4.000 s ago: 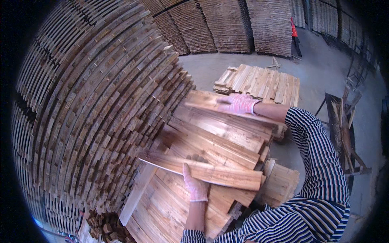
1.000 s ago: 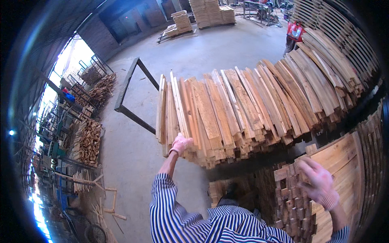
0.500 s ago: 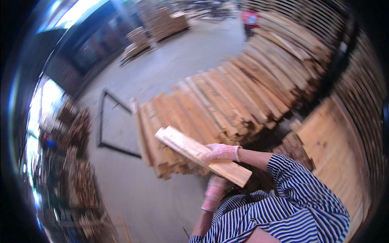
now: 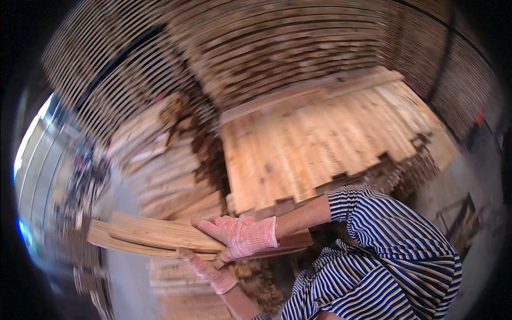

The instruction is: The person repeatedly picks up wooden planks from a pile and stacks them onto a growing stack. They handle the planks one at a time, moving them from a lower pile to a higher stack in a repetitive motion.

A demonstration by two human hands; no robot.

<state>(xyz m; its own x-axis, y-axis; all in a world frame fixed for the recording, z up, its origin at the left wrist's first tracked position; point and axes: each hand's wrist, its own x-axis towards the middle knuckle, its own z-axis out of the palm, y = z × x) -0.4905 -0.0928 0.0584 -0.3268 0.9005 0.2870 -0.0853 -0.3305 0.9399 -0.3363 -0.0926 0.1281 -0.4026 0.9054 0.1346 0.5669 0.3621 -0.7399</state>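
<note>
Pale wooden planks [image 4: 160, 232], at least two laid together, lie across my front and reach out to the left. My right hand [image 4: 240, 234], in a pink knitted glove, is closed over them from above, thumb toward the near edge. Below it my left hand [image 4: 210, 274], gloved the same way with worn, darkened fingertips, grips the near edge of the planks. The fingers under the wood are hidden. One plank's outer end stands slightly apart from the other.
A flat stack of planks [image 4: 320, 149] with an uneven near edge lies ahead to the right. Ahead to the left is a looser pile of boards [image 4: 165, 176]. Tall slatted wood stacks [image 4: 288, 42] rise behind them. More boards [image 4: 186, 290] lie under my left arm.
My view has swung right, from the long row of boards to the flat plank stack. The planks turned with me, and my left hand, previously beneath them, now grips their near edge.
</note>
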